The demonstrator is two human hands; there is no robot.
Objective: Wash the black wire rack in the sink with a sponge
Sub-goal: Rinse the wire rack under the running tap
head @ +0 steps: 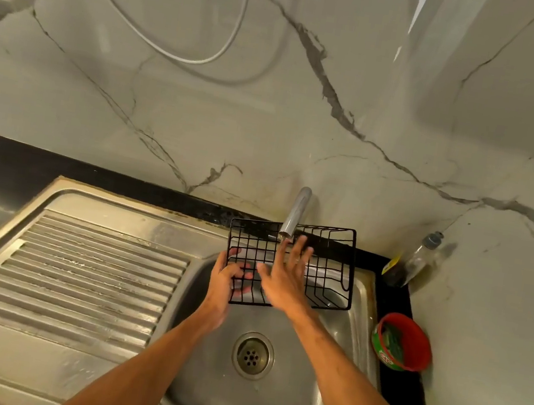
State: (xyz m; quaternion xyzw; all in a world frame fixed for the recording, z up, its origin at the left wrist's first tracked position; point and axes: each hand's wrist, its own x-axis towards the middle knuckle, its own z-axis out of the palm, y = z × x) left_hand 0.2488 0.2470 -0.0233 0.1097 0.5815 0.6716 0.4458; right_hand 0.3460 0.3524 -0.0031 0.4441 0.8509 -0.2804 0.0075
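Now, black wire rack (331, 271): held tilted above the sink (281, 398) basin, at 12 o'clock from the drain (252, 355), right beneath the tap spout (295, 213).
Left hand (226, 281): gripping the rack's near-left corner, fingers curled through the grid.
Right hand (281, 281): fingers straight and spread, laid flat on the grid, fingertips just under the spout.
Drainboard (85, 272): at 9 o'clock from the basin.
Red tub (418, 343): on the tabletop (403, 392) at 3 o'clock, something green inside.
Bottle (418, 259): at 1 o'clock, in the wall corner.
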